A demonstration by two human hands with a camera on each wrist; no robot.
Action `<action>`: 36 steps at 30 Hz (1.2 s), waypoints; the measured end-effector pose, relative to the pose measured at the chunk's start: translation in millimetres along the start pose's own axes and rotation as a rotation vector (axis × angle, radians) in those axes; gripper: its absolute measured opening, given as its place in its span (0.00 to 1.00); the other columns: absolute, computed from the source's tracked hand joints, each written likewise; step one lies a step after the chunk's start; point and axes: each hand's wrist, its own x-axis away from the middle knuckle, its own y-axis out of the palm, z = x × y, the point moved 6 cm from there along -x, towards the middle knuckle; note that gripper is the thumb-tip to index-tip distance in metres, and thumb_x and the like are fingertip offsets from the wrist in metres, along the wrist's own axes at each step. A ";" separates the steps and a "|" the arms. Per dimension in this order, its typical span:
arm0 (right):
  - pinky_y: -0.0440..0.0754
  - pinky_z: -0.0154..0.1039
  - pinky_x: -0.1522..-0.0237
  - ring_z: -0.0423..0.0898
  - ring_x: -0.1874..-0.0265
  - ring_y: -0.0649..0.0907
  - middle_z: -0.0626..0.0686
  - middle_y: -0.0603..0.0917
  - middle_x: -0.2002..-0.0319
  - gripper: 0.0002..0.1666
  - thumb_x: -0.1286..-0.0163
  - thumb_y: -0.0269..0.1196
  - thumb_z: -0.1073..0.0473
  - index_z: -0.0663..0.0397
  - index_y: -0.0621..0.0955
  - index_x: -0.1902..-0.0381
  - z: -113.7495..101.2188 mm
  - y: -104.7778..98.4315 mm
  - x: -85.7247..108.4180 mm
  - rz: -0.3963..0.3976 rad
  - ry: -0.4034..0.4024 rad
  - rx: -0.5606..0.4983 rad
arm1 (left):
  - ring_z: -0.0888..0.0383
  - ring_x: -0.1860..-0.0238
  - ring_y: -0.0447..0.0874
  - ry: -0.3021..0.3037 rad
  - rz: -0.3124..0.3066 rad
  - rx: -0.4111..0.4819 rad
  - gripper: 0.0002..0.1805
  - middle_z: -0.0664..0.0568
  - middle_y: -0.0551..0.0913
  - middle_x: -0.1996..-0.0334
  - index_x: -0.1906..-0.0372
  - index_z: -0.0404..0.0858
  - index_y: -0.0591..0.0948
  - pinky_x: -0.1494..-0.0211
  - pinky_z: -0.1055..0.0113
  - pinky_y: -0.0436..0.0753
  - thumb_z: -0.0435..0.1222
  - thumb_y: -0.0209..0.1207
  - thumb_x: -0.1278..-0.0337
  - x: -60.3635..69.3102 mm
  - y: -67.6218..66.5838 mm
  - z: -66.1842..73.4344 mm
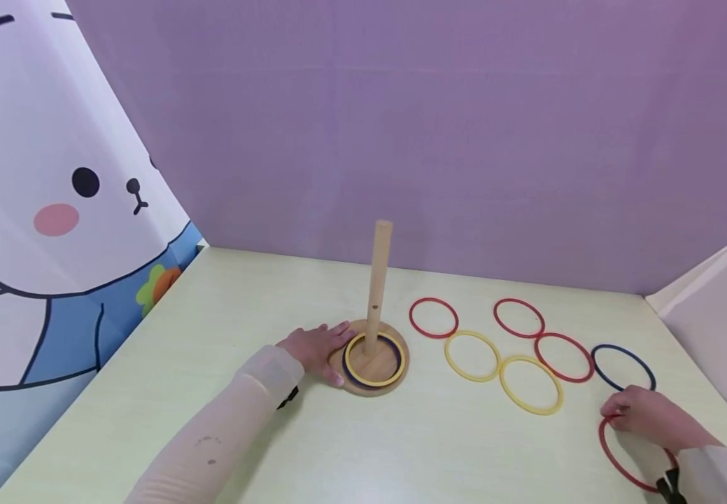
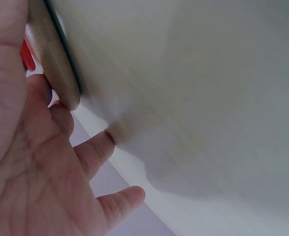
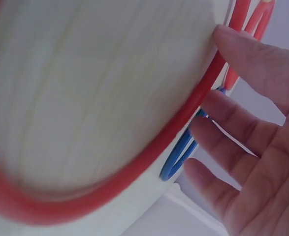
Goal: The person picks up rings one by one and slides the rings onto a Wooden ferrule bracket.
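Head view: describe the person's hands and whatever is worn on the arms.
The left hand and right hand are ungloved. Both arms have pale sleeves; the left sleeve carries small dark marks, though print or stain I cannot tell. The right sleeve shows only partly. Something black shows at each wrist, too small to identify.

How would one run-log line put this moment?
left hand: touching wooden base; right hand: touching nearest red ring; peg: encircled by yellow ring, blue ring
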 end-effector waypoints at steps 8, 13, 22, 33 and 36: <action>0.79 0.39 0.65 0.35 0.72 0.77 0.42 0.83 0.71 0.09 0.46 0.69 0.68 0.49 0.84 0.70 -5.8 5.0 -1.7 -0.042 0.201 0.016 | 0.41 0.29 0.57 -0.005 -0.005 0.000 0.51 0.56 0.52 0.25 0.25 0.50 0.58 0.38 0.37 0.64 0.54 0.69 0.54 -0.5 -0.6 -0.3; 0.77 0.36 0.68 0.36 0.72 0.76 0.44 0.82 0.71 0.11 0.47 0.67 0.71 0.51 0.84 0.68 -13.2 5.5 -1.6 -0.011 0.220 -0.042 | 0.41 0.29 0.57 -0.012 -0.006 0.003 0.51 0.57 0.52 0.25 0.25 0.50 0.58 0.38 0.38 0.64 0.54 0.70 0.55 -0.5 -0.9 -0.8; 0.77 0.33 0.74 0.35 0.73 0.75 0.49 0.81 0.69 0.15 0.49 0.64 0.71 0.58 0.82 0.61 -27.7 10.1 -0.8 -0.022 0.231 -0.241 | 0.42 0.29 0.56 -0.014 -0.011 -0.005 0.51 0.57 0.51 0.25 0.25 0.50 0.57 0.37 0.38 0.63 0.54 0.69 0.54 -0.6 -1.0 0.1; 0.72 0.32 0.82 0.37 0.83 0.73 0.49 0.74 0.71 0.16 0.37 0.59 0.71 0.74 0.75 0.51 -57.8 7.3 -5.8 -0.093 0.112 -0.671 | 0.42 0.29 0.57 -0.016 -0.014 0.019 0.50 0.57 0.52 0.25 0.26 0.51 0.58 0.38 0.38 0.65 0.54 0.69 0.54 -0.2 -0.5 -0.9; 0.75 0.33 0.79 0.37 0.80 0.75 0.47 0.74 0.70 0.17 0.33 0.58 0.69 0.76 0.74 0.49 -67.3 5.0 -8.3 -0.073 0.056 -0.736 | 0.42 0.29 0.56 -0.014 -0.018 0.022 0.51 0.57 0.52 0.25 0.25 0.51 0.58 0.38 0.38 0.65 0.54 0.69 0.54 0.0 -0.4 -0.8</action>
